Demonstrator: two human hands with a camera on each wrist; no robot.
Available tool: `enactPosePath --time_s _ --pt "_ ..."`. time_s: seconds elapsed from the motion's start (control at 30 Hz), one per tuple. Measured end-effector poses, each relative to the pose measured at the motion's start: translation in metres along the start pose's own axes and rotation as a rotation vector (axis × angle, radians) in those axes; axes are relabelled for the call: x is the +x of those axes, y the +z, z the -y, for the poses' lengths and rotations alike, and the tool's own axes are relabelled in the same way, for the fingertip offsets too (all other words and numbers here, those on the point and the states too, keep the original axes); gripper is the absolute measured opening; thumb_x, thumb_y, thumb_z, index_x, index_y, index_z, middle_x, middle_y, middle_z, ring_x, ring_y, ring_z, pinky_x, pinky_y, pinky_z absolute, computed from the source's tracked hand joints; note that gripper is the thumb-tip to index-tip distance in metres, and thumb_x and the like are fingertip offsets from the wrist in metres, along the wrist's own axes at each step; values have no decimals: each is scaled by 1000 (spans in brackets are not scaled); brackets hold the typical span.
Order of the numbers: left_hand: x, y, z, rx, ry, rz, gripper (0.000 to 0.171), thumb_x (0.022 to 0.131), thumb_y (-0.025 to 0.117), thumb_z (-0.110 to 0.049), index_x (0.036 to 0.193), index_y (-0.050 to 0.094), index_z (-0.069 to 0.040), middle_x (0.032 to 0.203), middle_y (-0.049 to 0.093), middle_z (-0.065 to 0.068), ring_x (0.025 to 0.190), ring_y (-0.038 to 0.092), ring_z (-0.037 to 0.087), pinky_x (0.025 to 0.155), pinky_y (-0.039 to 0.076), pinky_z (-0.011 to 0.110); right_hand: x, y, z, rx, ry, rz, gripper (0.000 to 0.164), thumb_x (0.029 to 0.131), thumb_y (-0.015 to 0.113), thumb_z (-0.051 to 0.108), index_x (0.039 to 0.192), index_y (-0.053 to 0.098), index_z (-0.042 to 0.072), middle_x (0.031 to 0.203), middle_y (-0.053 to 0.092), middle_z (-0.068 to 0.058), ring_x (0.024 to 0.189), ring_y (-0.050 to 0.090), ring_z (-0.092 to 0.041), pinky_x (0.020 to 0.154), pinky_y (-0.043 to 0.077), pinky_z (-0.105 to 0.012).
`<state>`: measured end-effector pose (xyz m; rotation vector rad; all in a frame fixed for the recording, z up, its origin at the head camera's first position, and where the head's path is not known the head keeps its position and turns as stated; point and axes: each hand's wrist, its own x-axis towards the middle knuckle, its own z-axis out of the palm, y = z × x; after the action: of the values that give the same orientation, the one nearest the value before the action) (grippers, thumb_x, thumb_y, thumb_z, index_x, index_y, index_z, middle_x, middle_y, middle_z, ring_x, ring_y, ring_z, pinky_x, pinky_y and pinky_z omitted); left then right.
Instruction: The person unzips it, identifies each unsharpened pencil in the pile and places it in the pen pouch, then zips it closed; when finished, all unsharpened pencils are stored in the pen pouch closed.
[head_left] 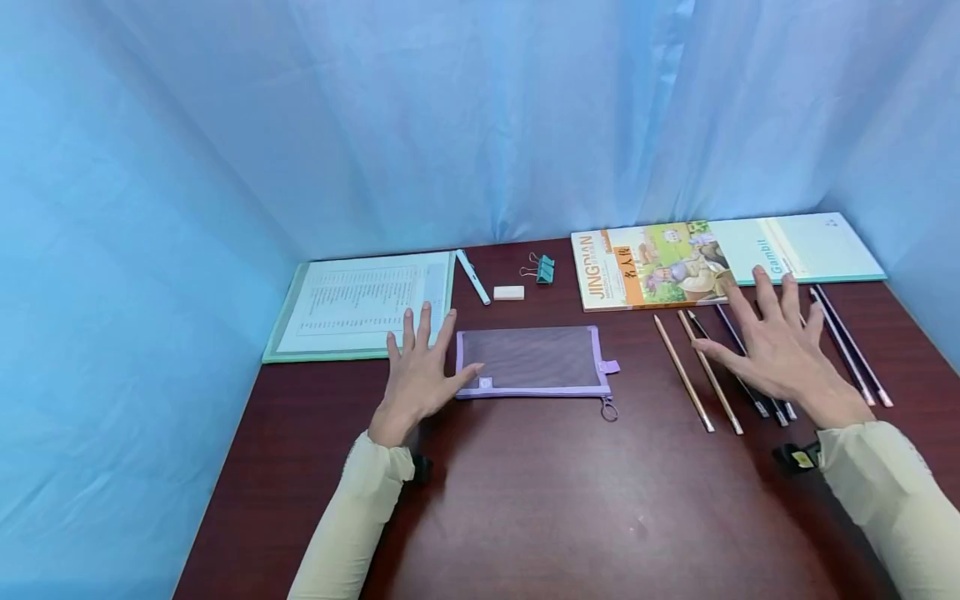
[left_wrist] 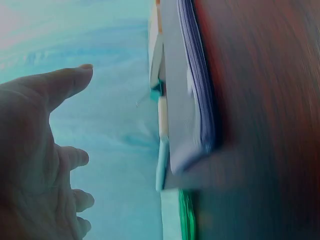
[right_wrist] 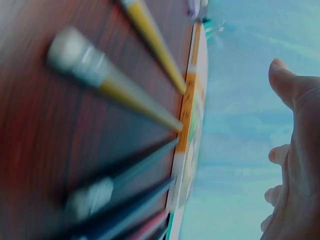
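My left hand is spread with straight fingers above the table, its thumb overlapping the left end of a purple mesh zipper pouch. In the left wrist view that pouch lies apart from the fingers. Spread likewise, my right hand hovers over a row of pencils with eraser ends, and its palm hides part of them. Two gold pencils lie to its left, dark ones beneath it, and others to its right. In the right wrist view a gold pencil shows well away from the fingers. Neither hand holds anything.
At the back left, a printed sheet lies on a green-edged book. Near it are a light blue pen, a white eraser and teal binder clips. An illustrated book and a "Gambit" pad lie before the blue curtain.
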<state>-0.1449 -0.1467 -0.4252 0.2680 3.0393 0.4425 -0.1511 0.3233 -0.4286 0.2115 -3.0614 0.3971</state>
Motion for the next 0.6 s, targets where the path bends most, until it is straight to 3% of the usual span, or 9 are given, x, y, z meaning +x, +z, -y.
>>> enactPosePath --time_s 0.37,0.6 --pt "-1 15 -35 15 78 49 91 89 54 -69 161 15 -29 171 1 8 159 -3 36 126 8 69 8 17 62 20 -94 53 97 90 54 67 161 15 13 168 -13 -18 151 -15 -53 109 1 -87" --pt "5 28 -46 -1 111 96 88 91 52 -68 161 17 -28 171 4 10 158 0 39 125 11 69 11 40 94 13 -154 114 92 91 54 66 160 19 16 167 5 -24 151 4 -56 111 10 -85"
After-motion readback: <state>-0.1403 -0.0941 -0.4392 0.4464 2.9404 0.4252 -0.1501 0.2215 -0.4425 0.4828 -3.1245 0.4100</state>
